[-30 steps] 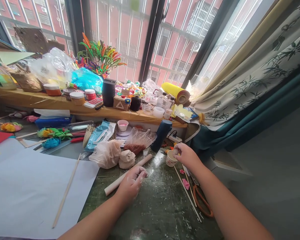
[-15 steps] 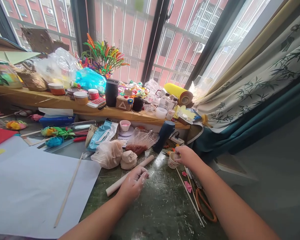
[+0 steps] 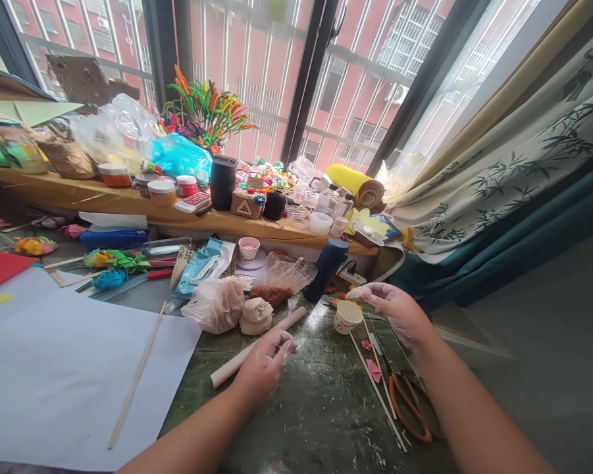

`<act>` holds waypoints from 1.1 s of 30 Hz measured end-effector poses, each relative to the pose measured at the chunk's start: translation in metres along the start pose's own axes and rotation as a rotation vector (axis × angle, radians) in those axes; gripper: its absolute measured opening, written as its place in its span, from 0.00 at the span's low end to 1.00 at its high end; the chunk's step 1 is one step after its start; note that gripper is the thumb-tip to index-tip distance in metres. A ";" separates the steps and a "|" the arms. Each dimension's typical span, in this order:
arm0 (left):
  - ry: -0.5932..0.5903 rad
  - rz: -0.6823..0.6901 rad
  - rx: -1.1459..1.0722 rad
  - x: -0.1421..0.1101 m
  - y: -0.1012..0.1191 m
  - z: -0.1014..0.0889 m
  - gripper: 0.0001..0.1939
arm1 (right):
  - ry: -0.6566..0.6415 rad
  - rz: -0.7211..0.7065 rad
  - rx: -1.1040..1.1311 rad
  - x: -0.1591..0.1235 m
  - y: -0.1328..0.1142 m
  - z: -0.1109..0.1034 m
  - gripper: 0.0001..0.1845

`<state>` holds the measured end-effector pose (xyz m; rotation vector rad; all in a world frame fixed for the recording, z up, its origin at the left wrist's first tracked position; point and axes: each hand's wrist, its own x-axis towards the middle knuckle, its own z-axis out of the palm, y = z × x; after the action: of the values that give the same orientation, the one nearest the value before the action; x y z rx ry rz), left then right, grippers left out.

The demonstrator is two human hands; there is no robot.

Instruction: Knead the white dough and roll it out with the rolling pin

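Observation:
My left hand (image 3: 265,361) rests on the green table (image 3: 320,415), dusted white, its fingers curled closed. What they hold, if anything, is hidden. It lies against a white rolling pin (image 3: 237,363). My right hand (image 3: 393,308) hovers just right of and above a small paper cup (image 3: 347,317). Its fingers are drawn together in a pinch, white at the tips and slightly blurred. A pale dough lump (image 3: 255,315) sits beyond the rolling pin.
A plastic bag of dough (image 3: 214,304), a bag of brown stuff (image 3: 280,282) and a dark bottle (image 3: 328,266) stand behind. Thin sticks (image 3: 378,390) and orange-handled scissors (image 3: 407,409) lie under my right arm. White paper (image 3: 54,382) with a long stick (image 3: 135,376) covers the left. A cluttered shelf (image 3: 128,203) runs along the window.
My right hand has lifted out of the paper cup and moved right and up, fingertips now white. My left hand has stayed by the rolling pin.

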<state>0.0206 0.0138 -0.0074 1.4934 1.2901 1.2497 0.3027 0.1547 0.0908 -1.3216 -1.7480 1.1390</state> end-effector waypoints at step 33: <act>0.203 -0.042 -0.259 0.002 -0.005 0.004 0.18 | 0.083 0.088 0.521 -0.090 0.000 0.126 0.26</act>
<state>0.0232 0.0163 -0.0123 1.1753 1.2269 1.5082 0.2167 0.0372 0.0398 -1.1077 -1.2257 1.4436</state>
